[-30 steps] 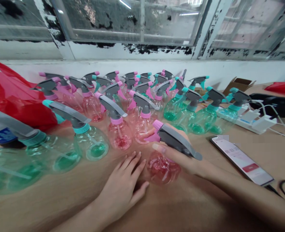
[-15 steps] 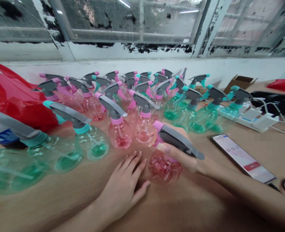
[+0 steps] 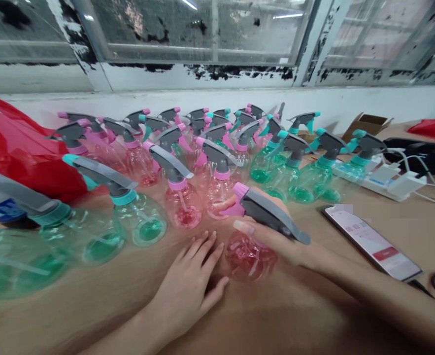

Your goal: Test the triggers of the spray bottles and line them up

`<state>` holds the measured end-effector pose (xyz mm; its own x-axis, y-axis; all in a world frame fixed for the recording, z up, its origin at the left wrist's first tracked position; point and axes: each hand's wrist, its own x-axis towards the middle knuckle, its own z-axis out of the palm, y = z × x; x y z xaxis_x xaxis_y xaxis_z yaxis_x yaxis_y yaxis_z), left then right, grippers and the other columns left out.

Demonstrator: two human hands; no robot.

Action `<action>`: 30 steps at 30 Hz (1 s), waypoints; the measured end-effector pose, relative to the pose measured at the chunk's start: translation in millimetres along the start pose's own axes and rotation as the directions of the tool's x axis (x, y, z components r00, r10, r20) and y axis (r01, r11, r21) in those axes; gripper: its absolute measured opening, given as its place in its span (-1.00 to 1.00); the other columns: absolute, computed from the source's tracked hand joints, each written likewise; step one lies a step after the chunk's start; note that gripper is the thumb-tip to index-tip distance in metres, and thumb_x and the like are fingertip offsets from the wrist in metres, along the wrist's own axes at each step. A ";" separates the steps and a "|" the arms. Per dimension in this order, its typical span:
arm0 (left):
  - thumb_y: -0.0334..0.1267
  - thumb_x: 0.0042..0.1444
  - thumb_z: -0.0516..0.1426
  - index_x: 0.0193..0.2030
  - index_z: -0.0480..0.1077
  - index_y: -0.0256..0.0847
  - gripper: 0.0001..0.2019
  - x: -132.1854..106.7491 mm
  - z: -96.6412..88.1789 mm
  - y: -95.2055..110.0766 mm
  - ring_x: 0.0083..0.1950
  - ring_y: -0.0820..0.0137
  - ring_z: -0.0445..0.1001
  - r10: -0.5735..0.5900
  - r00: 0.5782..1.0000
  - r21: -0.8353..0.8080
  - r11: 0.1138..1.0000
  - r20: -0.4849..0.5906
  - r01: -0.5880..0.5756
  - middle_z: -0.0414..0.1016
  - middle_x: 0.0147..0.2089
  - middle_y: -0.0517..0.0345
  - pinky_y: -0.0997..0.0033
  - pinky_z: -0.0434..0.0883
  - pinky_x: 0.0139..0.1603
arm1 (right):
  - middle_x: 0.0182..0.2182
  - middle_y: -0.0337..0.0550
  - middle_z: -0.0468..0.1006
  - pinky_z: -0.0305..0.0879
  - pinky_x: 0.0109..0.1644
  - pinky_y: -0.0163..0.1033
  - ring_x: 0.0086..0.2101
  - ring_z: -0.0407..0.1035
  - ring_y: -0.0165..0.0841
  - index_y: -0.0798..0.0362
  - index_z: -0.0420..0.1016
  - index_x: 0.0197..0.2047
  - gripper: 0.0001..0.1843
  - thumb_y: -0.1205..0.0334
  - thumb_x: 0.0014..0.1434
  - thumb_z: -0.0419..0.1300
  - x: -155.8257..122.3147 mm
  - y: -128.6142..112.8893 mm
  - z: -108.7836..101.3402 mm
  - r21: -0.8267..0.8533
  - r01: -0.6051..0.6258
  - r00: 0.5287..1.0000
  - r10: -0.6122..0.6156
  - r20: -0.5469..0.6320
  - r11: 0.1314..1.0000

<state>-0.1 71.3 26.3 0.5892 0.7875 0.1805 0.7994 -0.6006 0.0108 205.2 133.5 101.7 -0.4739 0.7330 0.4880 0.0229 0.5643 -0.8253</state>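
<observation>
My right hand [image 3: 276, 236] is wrapped round the neck of a clear pink spray bottle [image 3: 250, 259] with a grey and pink spray head. Its index finger reaches forward by the pink trigger, and the thumb lies along the near side of the neck. The bottle stands about upright, its nozzle pointing left and away from me. Flat on the table, fingers stretched out, my left hand [image 3: 191, 276] rests just left of that bottle and holds nothing. Beyond my hands stand another pink spray bottle [image 3: 184, 207] and a green spray bottle [image 3: 139, 224].
Several more pink and green spray bottles crowd the brown table [image 3: 102, 315] toward the window wall. A red plastic bag [image 3: 25, 153] lies at left. To the right are a phone [image 3: 372, 241], a white power strip [image 3: 383, 180] with cables and an open cardboard box [image 3: 367, 129].
The pink trigger on the held bottle has swung outward, and my right index finger has moved forward with it. My left hand stays put.
</observation>
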 end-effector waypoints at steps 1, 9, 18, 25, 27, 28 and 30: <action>-0.09 0.26 0.09 0.19 0.35 -0.34 -0.54 0.1 0.4 -0.1 0.29 0.00 0.29 -0.003 1.000 -0.007 1.000 -0.001 0.003 0.30 0.30 -0.22 -0.09 0.33 0.19 | -0.50 -0.33 0.21 0.18 -0.39 -0.26 -0.49 0.16 -0.40 -0.04 0.26 -0.38 -0.78 0.13 0.18 0.23 0.2 0.7 0.1 0.000 0.001 1.000 -0.001 -0.002 1.000; -0.12 0.25 0.10 0.18 0.36 -0.35 -0.55 0.3 -0.2 0.4 0.29 -0.02 0.29 -0.003 1.000 -0.038 0.999 0.002 0.003 0.28 0.31 -0.24 -0.11 0.33 0.18 | -0.48 -0.30 0.27 0.23 -0.36 -0.25 -0.46 0.20 -0.39 -0.03 0.35 -0.29 -0.83 0.10 0.15 0.23 -0.8 -0.2 1.7 -0.014 -0.033 0.999 0.033 -0.013 0.999; -0.11 0.25 0.10 0.19 0.35 -0.35 -0.54 -1.2 0.7 0.2 0.29 -0.01 0.28 -0.005 1.000 -0.027 1.000 -0.003 0.005 0.29 0.31 -0.23 -0.10 0.33 0.19 | -0.52 -0.36 0.16 0.06 -0.44 -0.29 -0.51 0.08 -0.45 -0.02 0.21 -0.42 -0.74 0.17 0.18 0.23 -1.6 1.0 1.0 -0.010 0.016 1.000 -0.016 -0.015 1.000; -0.11 0.24 0.10 0.17 0.37 -0.34 -0.56 -0.3 0.7 0.2 0.28 -0.01 0.29 -0.005 1.000 -0.031 0.999 0.001 0.005 0.30 0.30 -0.22 -0.10 0.34 0.18 | -0.49 -0.39 0.19 0.07 -0.44 -0.32 -0.51 0.06 -0.49 -0.01 0.22 -0.36 -0.79 0.22 0.19 0.22 0.4 -4.1 -1.0 -0.036 0.028 1.000 -0.028 0.010 0.999; -0.12 0.24 0.11 0.16 0.38 -0.35 -0.57 -0.1 0.6 0.4 0.28 -0.03 0.29 -0.008 1.000 -0.026 1.000 0.003 0.008 0.30 0.30 -0.23 -0.11 0.34 0.17 | -0.50 -0.39 0.16 0.05 -0.45 -0.33 -0.51 0.03 -0.50 0.00 0.18 -0.40 -0.74 0.20 0.22 0.21 1.3 -4.5 -1.2 -0.054 0.060 0.998 -0.059 0.009 0.997; -0.12 0.24 0.11 0.16 0.38 -0.36 -0.57 0.0 0.6 0.5 0.29 -0.03 0.29 -0.008 1.000 -0.024 1.000 0.003 0.008 0.30 0.30 -0.24 -0.11 0.34 0.17 | -0.51 -0.39 0.15 0.04 -0.45 -0.33 -0.51 0.03 -0.50 0.01 0.17 -0.41 -0.73 0.19 0.24 0.20 1.7 -4.3 -1.2 -0.061 0.071 0.997 -0.071 0.007 0.996; -0.12 0.25 0.11 0.16 0.39 -0.36 -0.57 0.2 0.7 0.5 0.29 -0.03 0.28 -0.009 1.000 -0.022 1.000 0.005 0.009 0.30 0.30 -0.24 -0.11 0.33 0.18 | -0.51 -0.39 0.13 0.02 -0.45 -0.33 -0.50 0.02 -0.50 0.01 0.16 -0.42 -0.71 0.18 0.24 0.19 2.4 -3.3 -1.1 -0.068 0.090 0.996 -0.090 -0.001 0.994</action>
<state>0.5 71.3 25.7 0.5830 0.7934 0.1751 0.8018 -0.5966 0.0337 205.0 133.8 106.0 -0.4731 0.6796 0.5606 0.0403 0.6524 -0.7568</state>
